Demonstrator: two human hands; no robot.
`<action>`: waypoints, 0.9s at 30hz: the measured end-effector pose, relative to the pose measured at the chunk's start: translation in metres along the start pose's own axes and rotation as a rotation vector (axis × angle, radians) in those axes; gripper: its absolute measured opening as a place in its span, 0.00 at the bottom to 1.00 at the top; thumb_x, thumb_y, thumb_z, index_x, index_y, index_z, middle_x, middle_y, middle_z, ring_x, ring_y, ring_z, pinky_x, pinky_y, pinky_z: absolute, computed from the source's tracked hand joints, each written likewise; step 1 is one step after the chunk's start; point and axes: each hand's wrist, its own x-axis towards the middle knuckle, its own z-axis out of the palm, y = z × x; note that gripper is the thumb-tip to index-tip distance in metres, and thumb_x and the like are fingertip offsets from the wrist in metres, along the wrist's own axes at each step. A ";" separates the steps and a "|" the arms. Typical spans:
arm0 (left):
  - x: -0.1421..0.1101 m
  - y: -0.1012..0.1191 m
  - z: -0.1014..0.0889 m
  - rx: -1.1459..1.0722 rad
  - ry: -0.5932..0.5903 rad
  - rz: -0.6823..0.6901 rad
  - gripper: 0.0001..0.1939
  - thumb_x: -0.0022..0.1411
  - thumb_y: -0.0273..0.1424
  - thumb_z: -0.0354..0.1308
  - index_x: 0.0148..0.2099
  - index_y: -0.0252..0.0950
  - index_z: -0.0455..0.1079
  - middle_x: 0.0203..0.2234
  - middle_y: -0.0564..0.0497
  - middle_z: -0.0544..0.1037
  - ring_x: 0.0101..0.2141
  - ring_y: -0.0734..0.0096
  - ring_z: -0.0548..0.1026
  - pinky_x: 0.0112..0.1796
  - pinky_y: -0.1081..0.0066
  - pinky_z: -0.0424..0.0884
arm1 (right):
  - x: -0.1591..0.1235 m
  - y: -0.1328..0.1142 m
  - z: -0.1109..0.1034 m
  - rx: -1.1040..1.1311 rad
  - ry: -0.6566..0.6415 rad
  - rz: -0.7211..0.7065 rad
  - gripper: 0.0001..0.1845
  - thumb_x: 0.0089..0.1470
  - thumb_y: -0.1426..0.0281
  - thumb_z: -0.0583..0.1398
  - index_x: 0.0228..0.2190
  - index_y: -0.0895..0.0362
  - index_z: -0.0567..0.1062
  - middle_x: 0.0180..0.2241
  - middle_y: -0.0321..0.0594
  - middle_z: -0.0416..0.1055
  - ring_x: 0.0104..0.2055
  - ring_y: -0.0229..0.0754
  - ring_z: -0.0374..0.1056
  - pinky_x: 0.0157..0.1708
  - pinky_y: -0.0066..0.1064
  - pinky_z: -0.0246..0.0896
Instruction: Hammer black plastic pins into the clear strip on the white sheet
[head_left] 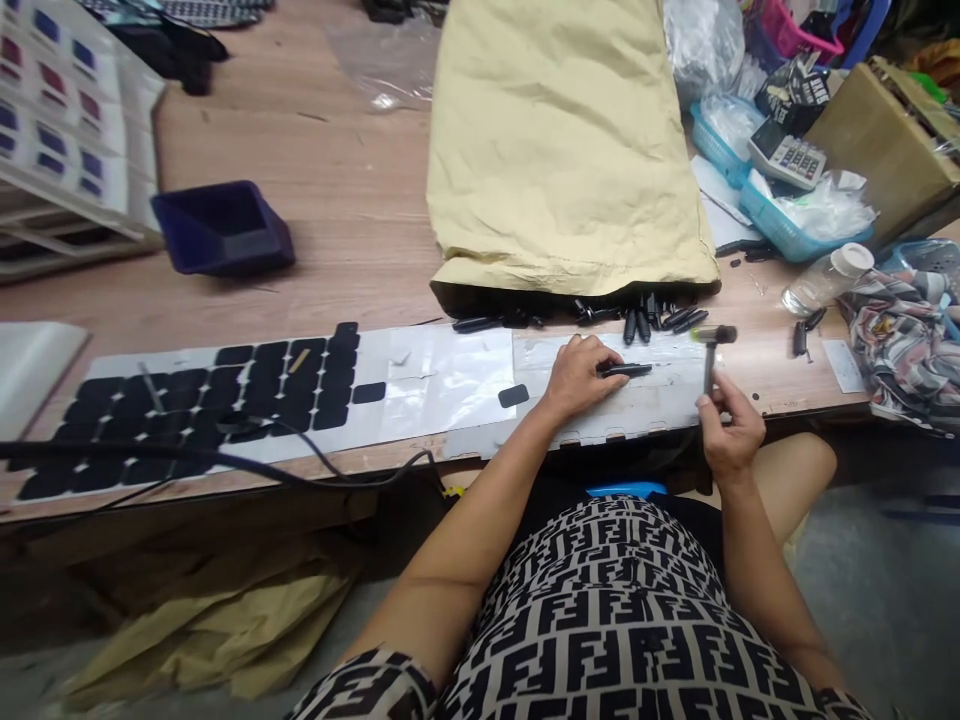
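Observation:
With its fingers closed round a small black pen-like piece (636,370), my left hand (581,375) rests on the white sheet (465,385) along the table's front edge. My right hand (729,425) grips the handle of a small hammer (709,350), whose head is raised to the right of the piece and looks slightly blurred. Several more black pieces (637,322) lie just beyond my left hand, at the mouth of a large tan bag (570,150). A single black rounded patch (514,395) sits on the sheet left of my left wrist.
Rows of black rounded patches (262,385) cover the sheet's left part, with a dark cable (300,470) across them. A purple bin (225,230) stands behind. On the right are blue baskets (795,225), a calculator (791,155), a clear bottle (825,280) and a patterned cloth (904,340).

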 end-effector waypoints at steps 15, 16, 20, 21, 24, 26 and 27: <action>0.004 0.004 -0.001 -0.040 0.027 -0.039 0.07 0.55 0.33 0.69 0.33 0.39 0.74 0.32 0.52 0.74 0.40 0.62 0.69 0.43 0.63 0.63 | -0.020 -0.040 0.025 -0.048 -0.343 -0.347 0.22 0.60 0.72 0.57 0.54 0.55 0.76 0.36 0.45 0.79 0.33 0.46 0.73 0.38 0.39 0.72; 0.004 0.005 -0.001 -0.048 0.027 -0.041 0.07 0.55 0.33 0.69 0.33 0.39 0.74 0.32 0.52 0.74 0.40 0.62 0.69 0.43 0.62 0.63 | -0.019 -0.040 0.025 -0.045 -0.334 -0.344 0.22 0.60 0.72 0.58 0.54 0.55 0.76 0.36 0.45 0.79 0.33 0.46 0.73 0.39 0.39 0.72; 0.003 0.005 -0.001 -0.088 0.032 -0.035 0.07 0.55 0.33 0.69 0.35 0.40 0.75 0.34 0.52 0.75 0.41 0.62 0.69 0.44 0.62 0.63 | -0.016 -0.039 0.021 -0.051 -0.264 -0.311 0.22 0.59 0.71 0.58 0.55 0.56 0.76 0.35 0.45 0.78 0.32 0.45 0.73 0.38 0.38 0.72; 0.003 0.004 -0.001 -0.092 0.033 -0.031 0.07 0.55 0.33 0.69 0.35 0.40 0.75 0.34 0.52 0.75 0.41 0.62 0.70 0.44 0.61 0.63 | -0.016 -0.039 0.020 -0.057 -0.259 -0.298 0.22 0.59 0.71 0.58 0.54 0.56 0.76 0.34 0.44 0.78 0.32 0.45 0.73 0.38 0.38 0.72; 0.004 0.003 0.000 -0.087 0.029 -0.029 0.07 0.54 0.34 0.69 0.35 0.40 0.76 0.33 0.52 0.76 0.41 0.61 0.70 0.45 0.61 0.64 | -0.017 -0.036 0.019 -0.058 -0.277 -0.245 0.20 0.59 0.69 0.58 0.53 0.55 0.78 0.32 0.43 0.77 0.30 0.43 0.71 0.36 0.37 0.72; 0.004 0.002 0.001 -0.084 0.027 -0.028 0.07 0.54 0.34 0.69 0.35 0.40 0.76 0.33 0.52 0.76 0.41 0.61 0.70 0.44 0.61 0.64 | -0.017 -0.034 0.018 -0.033 -0.303 -0.184 0.20 0.59 0.68 0.58 0.52 0.56 0.78 0.31 0.41 0.76 0.28 0.41 0.69 0.34 0.34 0.71; 0.005 0.001 0.001 -0.084 0.026 -0.025 0.07 0.54 0.35 0.69 0.35 0.40 0.76 0.33 0.52 0.76 0.41 0.61 0.70 0.44 0.61 0.64 | -0.016 -0.033 0.018 -0.015 -0.315 -0.148 0.20 0.59 0.68 0.59 0.51 0.56 0.78 0.30 0.40 0.75 0.27 0.40 0.68 0.33 0.33 0.70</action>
